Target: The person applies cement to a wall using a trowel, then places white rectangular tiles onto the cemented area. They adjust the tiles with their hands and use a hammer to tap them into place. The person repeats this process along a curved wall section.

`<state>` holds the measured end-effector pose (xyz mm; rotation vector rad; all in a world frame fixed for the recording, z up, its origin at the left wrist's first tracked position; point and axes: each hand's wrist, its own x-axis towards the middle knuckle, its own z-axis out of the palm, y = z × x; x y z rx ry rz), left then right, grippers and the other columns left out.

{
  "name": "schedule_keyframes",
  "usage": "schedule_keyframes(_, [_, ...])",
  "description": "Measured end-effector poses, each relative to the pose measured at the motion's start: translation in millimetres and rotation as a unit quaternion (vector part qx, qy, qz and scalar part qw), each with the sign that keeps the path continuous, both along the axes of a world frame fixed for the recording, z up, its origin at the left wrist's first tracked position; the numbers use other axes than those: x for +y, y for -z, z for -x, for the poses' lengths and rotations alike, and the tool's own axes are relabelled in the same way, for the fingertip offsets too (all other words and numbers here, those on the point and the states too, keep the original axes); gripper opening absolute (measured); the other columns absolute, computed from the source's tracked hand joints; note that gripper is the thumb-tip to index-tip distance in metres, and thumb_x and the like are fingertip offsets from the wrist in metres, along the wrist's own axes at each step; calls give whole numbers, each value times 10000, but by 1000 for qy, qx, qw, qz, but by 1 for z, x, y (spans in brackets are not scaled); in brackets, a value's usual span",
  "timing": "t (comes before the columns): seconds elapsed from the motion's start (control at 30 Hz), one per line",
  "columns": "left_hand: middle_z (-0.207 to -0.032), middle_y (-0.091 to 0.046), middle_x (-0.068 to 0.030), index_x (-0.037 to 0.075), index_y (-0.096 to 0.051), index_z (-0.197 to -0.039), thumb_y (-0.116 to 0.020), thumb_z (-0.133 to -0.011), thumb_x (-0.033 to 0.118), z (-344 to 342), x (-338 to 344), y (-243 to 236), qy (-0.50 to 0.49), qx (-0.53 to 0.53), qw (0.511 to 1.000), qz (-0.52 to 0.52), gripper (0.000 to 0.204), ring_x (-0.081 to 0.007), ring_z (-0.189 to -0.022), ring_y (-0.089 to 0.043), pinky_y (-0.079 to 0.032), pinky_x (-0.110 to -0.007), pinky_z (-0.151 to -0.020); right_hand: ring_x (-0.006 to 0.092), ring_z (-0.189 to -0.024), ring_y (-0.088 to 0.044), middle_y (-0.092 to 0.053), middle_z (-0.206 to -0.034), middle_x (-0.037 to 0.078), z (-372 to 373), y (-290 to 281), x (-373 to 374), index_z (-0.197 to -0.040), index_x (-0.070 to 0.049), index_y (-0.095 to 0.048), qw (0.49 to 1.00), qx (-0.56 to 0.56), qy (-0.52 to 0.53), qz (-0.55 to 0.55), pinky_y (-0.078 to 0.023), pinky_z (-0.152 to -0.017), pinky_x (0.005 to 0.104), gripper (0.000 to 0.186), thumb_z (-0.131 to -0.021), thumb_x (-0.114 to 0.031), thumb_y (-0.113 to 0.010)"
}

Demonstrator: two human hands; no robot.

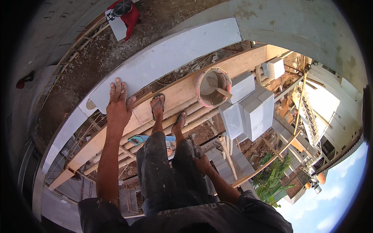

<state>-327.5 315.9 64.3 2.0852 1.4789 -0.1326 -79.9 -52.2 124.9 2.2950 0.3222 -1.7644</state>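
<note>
My left hand [117,103] rests with fingers apart on the top of a wall of pale grey blocks [167,58]. A grey mortar patch [90,104] shows on the wall left of it. My right hand [203,164] is curled against my dark trousers near the right knee; whatever its fingers hold, if anything, is hidden. Ahead of my sandalled feet, a round bucket [199,84] with grey mortar inside stands by the plank. A wooden handle [224,93] leans out of it. Below the feet lies a hand saw [155,138] with a teal handle.
I stand on a narrow wooden plank [182,94] and bamboo poles [193,119], high above the ground. Grey blocks [256,112] are stacked right of the bucket. Beyond the wall, a person in red [131,21] is beside a white block [117,28]. Open gaps show between poles.
</note>
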Motion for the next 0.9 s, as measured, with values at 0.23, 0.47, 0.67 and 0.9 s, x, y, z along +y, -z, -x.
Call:
schedule_keyframes(0.23, [-1523,-396,-96,83,-563,-1349,-591,-941,133,17,26,-5,72,41,996,-25,412,-289,-1344,-455,-531,-418,-956,312,-927,-650,-662,-985,249,22,7,13,-1186,96,-570,994,-7,55,-90,-497,-816,417,519,-825,-276,-589])
schedule_keyframes(0.47, [-1519,-403,-91,79,-566,-1343,-609,-907,90,14,16,-9,50,44,996,-65,438,-291,-1337,-460,-541,-411,-953,275,-798,-627,-646,-875,189,29,-9,0,-1169,62,-582,985,44,167,-26,-496,-704,392,464,-831,-254,-617])
schedule_keyframes(0.67, [-1504,-425,-81,88,-537,-1374,-567,-911,21,27,9,2,-4,-54,997,-53,469,-305,-1374,-405,-435,-416,-1083,294,-662,-653,-644,-775,193,19,5,-25,-1079,90,-574,993,37,107,-42,-516,-605,407,426,-825,-250,-611])
schedule_keyframes(0.9, [-1510,-428,-72,122,-555,-1367,-557,-924,27,41,-9,-6,-78,0,989,-126,453,-291,-1390,-401,-358,-450,-1139,219,-608,-621,-628,-756,132,11,36,-73,-1127,82,-575,983,-15,4,-184,-489,-525,364,430,-824,-223,-587])
